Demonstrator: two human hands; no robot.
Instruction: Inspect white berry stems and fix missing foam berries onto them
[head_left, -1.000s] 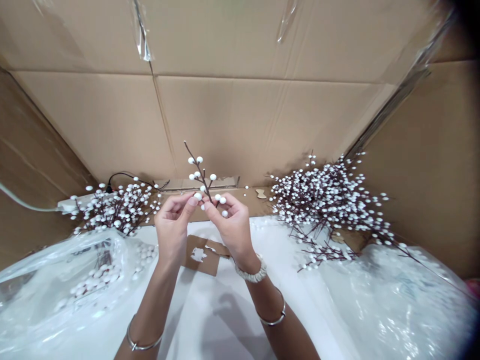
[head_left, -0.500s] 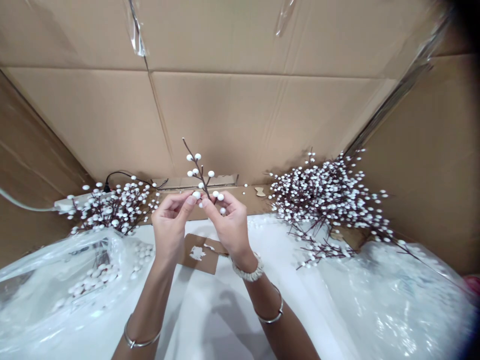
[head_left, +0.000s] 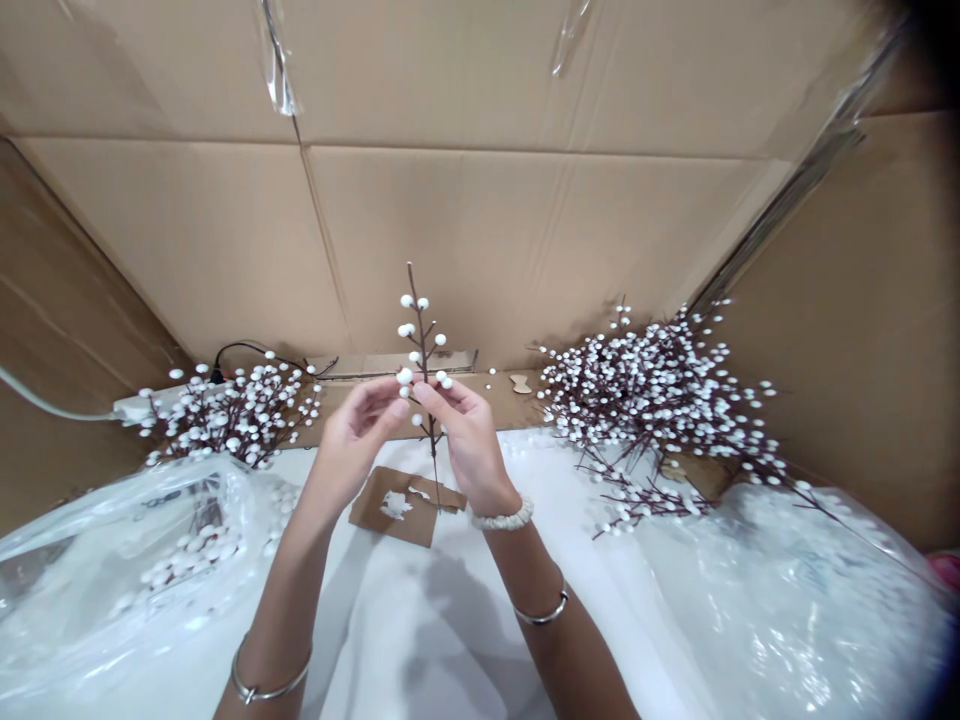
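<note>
Right grip (head_left: 474, 440) holds a berried twig (head_left: 422, 346), left grip (head_left: 354, 432) touching.

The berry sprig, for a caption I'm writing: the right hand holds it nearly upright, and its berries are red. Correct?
Not quite: the berries are white, not red, as the head view shows. The right hand does hold the berry sprig nearly upright.

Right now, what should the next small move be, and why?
Probably the left hand should gently press the white berry by its fingers to check its seating: the berry is within reach, and the right hand seems to hold the upright sprig.
</note>
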